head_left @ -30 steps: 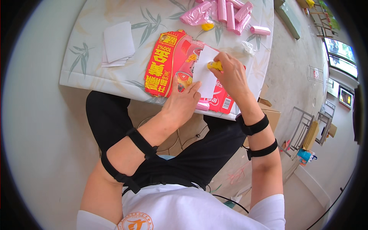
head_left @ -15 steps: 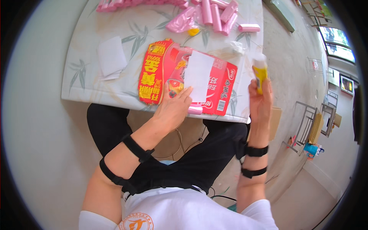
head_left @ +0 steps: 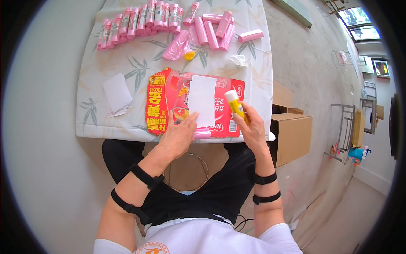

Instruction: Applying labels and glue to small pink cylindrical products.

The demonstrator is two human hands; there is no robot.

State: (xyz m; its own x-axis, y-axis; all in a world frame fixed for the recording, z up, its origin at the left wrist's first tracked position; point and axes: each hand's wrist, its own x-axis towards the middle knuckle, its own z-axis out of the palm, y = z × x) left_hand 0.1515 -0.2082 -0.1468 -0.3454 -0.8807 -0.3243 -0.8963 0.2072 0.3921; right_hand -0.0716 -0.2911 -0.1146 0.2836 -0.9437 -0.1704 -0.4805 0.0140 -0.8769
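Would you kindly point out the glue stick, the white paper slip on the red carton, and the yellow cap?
glue stick (head_left: 235,105), head view, on its yellow barrel.
white paper slip (head_left: 202,99), head view, at its middle.
yellow cap (head_left: 190,55), head view, on its top.

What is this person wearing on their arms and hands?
Both hands are bare: the left hand and the right hand have no gloves. Each forearm carries two black straps, one near the wrist and one further up: the left pair and the right pair. The short white sleeves end at the upper arms, and the shirt front shows an orange emblem.
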